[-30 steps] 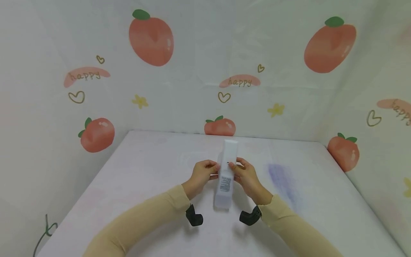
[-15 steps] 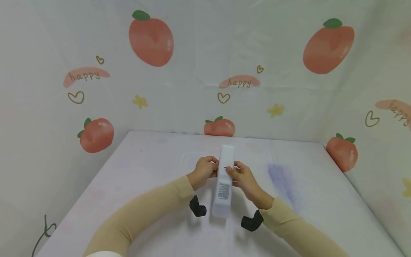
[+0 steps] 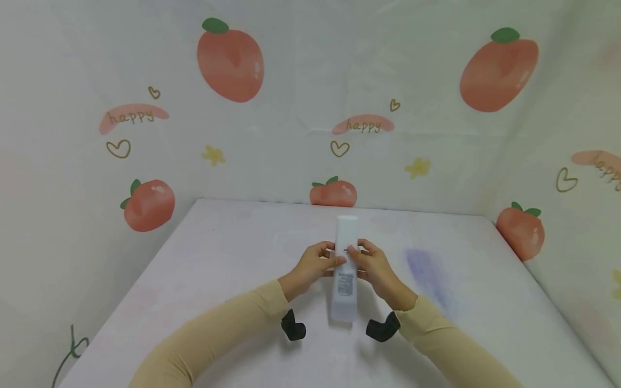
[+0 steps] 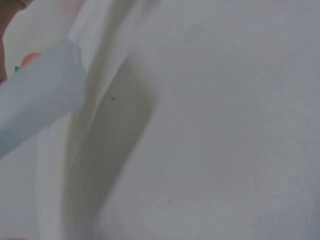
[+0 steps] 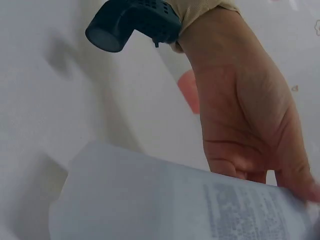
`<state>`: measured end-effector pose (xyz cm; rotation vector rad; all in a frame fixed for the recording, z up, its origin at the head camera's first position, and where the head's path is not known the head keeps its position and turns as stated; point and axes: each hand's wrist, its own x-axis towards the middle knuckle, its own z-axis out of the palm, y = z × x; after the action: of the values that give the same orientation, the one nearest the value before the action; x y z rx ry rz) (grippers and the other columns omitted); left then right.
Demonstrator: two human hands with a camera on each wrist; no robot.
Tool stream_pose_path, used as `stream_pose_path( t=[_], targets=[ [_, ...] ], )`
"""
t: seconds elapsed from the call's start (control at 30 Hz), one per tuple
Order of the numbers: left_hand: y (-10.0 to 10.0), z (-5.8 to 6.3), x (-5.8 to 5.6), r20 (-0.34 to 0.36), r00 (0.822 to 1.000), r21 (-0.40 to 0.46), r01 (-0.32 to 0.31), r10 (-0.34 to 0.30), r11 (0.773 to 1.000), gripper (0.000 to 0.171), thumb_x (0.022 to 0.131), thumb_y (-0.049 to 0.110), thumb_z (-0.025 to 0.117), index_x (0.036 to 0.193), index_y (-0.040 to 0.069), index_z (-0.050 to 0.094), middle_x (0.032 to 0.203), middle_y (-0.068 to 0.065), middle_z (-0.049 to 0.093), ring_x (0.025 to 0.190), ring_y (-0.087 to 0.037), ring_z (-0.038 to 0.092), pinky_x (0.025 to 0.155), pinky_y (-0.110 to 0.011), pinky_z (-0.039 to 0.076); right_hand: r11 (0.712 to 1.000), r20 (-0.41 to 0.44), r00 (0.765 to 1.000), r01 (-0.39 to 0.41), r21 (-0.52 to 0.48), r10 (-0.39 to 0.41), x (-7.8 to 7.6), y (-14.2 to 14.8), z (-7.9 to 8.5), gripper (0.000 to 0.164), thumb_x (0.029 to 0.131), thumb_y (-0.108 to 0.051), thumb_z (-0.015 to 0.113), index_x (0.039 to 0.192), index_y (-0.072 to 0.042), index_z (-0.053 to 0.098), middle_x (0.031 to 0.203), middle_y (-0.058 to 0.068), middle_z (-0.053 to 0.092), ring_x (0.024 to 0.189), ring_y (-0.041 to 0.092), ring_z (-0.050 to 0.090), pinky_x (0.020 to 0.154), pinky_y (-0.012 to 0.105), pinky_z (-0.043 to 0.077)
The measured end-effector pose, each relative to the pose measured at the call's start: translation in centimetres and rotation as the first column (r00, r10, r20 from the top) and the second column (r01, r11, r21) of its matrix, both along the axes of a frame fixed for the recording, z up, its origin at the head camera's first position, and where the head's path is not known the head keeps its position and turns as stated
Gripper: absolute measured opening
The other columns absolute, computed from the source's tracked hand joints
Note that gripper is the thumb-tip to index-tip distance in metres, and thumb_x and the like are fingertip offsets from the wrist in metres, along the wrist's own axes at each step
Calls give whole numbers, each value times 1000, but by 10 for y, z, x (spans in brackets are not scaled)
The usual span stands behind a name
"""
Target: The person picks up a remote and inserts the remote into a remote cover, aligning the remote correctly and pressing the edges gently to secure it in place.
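Observation:
A long, narrow white box-shaped container (image 3: 345,283) with small grey print on its face is held between both hands in the head view. My left hand (image 3: 312,264) grips its left side, thumb across the front. On the other side my right hand (image 3: 377,269) holds it, thumb on the front near a small dark mark. The fingers behind the container are partly hidden. One end of the white container (image 4: 47,90) shows at the left wrist view's left edge. In the right wrist view the container's printed face (image 5: 150,195) lies below my right hand (image 5: 245,110).
A white table (image 3: 233,237) lies under the hands, with a purple smudge (image 3: 429,275) to the right. Behind it hangs a white cloth (image 3: 291,97) printed with peaches and hearts. A dark green string (image 3: 73,345) shows at lower left. Black wrist cameras (image 3: 293,326) sit below both hands.
The container dipped toward me, then came back up slightly and turned more upright. My left thumb has moved from the container's side onto its front. The right hand keeps its hold.

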<state>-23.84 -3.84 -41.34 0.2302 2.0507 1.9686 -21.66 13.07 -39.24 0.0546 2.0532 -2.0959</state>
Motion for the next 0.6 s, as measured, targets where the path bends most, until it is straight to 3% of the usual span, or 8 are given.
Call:
stream_pose_path(
  t=[0.1,0.17,0.23,0.37,0.47,0.6],
  targets=[
    [-1,2,0,-23,999,-39,-31,30,999,34,88,17,72,115,0,61,95,-9,59,85,-16,62,80,-39,58,1000,15,1000,12,-18,-12,0,-3,1,45,100,-25,54,136,-4,36,115,13,57,89,16,64,80,29,53],
    [-2,2,-2,-21,997,-16,-74,74,997,34,88,17,72,115,0,61,97,-10,63,85,-15,63,80,-39,58,996,46,999,32,-78,-29,-1,-6,0,54,102,-25,51,144,-2,25,129,20,49,98,17,61,82,26,52],
    [-3,3,-4,-10,994,22,-106,107,994,34,89,16,71,116,-1,60,99,-11,66,84,-14,64,80,-38,58,988,82,996,41,-149,-29,-2,-7,-4,55,103,-24,48,145,1,23,130,18,49,101,16,59,84,23,51],
    [-4,5,-6,0,994,49,-113,113,992,34,90,14,69,117,-3,57,102,-16,69,83,-14,65,79,-38,58,978,117,992,65,-200,-42,1,-10,-12,32,103,-23,46,126,1,47,108,2,58,92,11,59,79,23,49],
    [-2,5,-6,0,997,19,-76,76,997,33,93,14,65,120,-4,56,105,-20,69,84,-16,66,79,-37,58,970,104,983,166,-176,-150,4,-17,-13,19,102,-25,50,106,-6,55,94,-3,58,85,10,58,76,26,47],
    [0,7,-5,-11,1000,-28,-19,18,999,34,96,15,61,123,-4,54,106,-20,69,84,-17,66,76,-37,59,946,86,954,295,-130,-286,5,-24,-13,19,101,-23,52,91,-8,56,87,-2,57,78,13,55,70,28,46]
  ],
)
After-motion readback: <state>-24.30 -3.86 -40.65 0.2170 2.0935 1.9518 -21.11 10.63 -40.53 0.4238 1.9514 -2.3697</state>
